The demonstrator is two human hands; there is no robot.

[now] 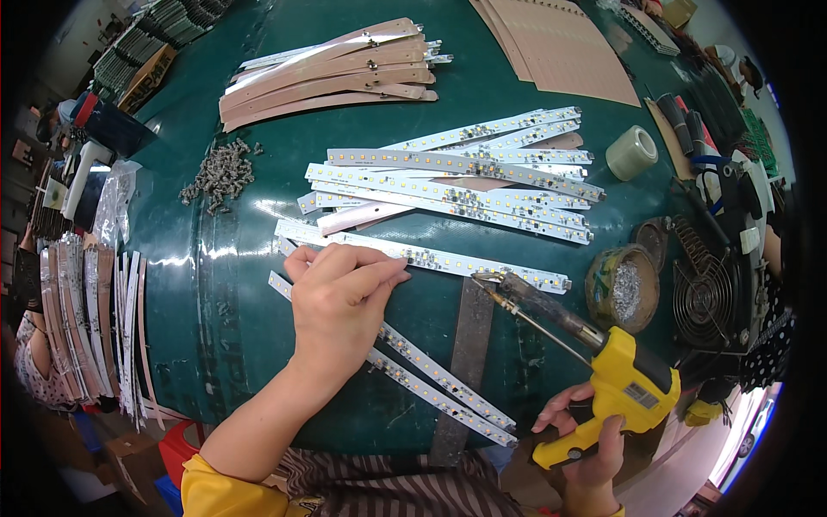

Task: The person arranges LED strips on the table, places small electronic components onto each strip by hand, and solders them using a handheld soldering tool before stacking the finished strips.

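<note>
My right hand point(605, 461) is wrapped round the grip of a yellow soldering gun point(636, 379). Its tip is beside a white LED strip point(495, 269), close to the strip's right part, above a flat grey metal bar point(469, 345). Over the same strip, my left hand point(338, 297) has thumb and forefinger pinched together at its middle. What they hold, if anything, is too small to make out. Two more LED strips point(448, 392) lie slanted below, partly hidden by my left hand and forearm.
A heap of LED strips point(448, 185) lies farther back, with brown-backed strips point(327, 82) behind. Small metal parts point(220, 175) are piled at left. A round tin point(607, 289), a roll of tape point(631, 153) and a fan point(708, 289) stand at right. Strips point(95, 327) line the left edge.
</note>
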